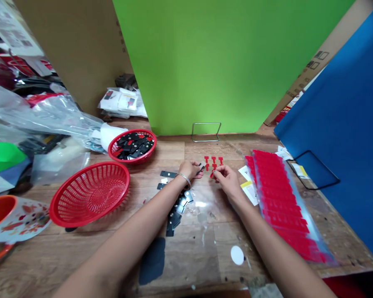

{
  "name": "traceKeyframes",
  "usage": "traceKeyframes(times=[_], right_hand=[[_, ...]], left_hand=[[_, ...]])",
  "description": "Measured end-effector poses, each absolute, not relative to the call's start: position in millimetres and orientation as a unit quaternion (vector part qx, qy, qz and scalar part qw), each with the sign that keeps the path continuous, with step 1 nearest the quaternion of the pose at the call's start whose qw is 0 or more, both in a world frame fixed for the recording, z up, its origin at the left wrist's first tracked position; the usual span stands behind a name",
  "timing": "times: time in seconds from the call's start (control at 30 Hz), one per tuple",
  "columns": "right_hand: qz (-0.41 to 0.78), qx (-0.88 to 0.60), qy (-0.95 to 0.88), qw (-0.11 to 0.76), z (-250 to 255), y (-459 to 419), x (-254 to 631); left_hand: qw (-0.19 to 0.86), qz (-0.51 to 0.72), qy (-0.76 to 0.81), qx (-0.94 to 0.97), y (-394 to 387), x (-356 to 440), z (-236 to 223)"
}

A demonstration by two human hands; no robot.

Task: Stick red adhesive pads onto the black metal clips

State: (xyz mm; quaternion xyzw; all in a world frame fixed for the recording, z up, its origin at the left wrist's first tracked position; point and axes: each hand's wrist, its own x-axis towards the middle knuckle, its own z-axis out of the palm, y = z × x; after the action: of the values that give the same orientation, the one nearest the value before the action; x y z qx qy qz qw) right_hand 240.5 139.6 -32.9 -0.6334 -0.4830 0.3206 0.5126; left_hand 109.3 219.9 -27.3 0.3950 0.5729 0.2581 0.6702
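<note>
My left hand [191, 169] is closed on a small flat black piece [201, 169] with a pale part beside it. Between the thumb and fingers of my right hand [226, 179] is a small red T-shaped piece [211, 175]. Just beyond both hands, several red T-shaped pieces [213, 159] lie in short rows on the table. Under and beside my left forearm, flat black plates [174, 219] and shiny silvery ones [183, 200] are spread in a loose pile.
A red basket [132, 160] full of black pieces stands behind a larger red basket [124, 194]. A mug [25, 219] is at the left. Bagged red strips [276, 190] lie at the right. Green [205, 62] and blue boards [338, 124] stand behind, with wire stands [206, 141].
</note>
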Motion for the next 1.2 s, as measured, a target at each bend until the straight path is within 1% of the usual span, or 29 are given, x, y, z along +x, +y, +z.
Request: traceKeyframes(times=[0.1,0.2,0.33,0.47,0.67,1.2], right_hand=[[0.327,-0.624,-0.450,0.549,-27,130,238],[0.339,-0.613,-0.436,0.565,-19,118,234],[0.377,-0.588,-0.393,0.598,-8,99,220],[0.441,-0.556,-0.347,0.613,0,81,203],[0.439,-0.558,-0.364,0.603,0,63,191],[0.417,-0.577,-0.427,0.558,-1,57,193]], left_hand=[[0.677,0.274,0.560,0.393,217,107,-21],[0.687,0.297,0.534,0.394,204,102,-9],[0.715,0.311,0.487,0.393,166,93,10],[0.766,0.324,0.436,0.343,123,81,19],[0.793,0.326,0.413,0.306,98,70,12],[0.791,0.310,0.415,0.327,98,67,12]])
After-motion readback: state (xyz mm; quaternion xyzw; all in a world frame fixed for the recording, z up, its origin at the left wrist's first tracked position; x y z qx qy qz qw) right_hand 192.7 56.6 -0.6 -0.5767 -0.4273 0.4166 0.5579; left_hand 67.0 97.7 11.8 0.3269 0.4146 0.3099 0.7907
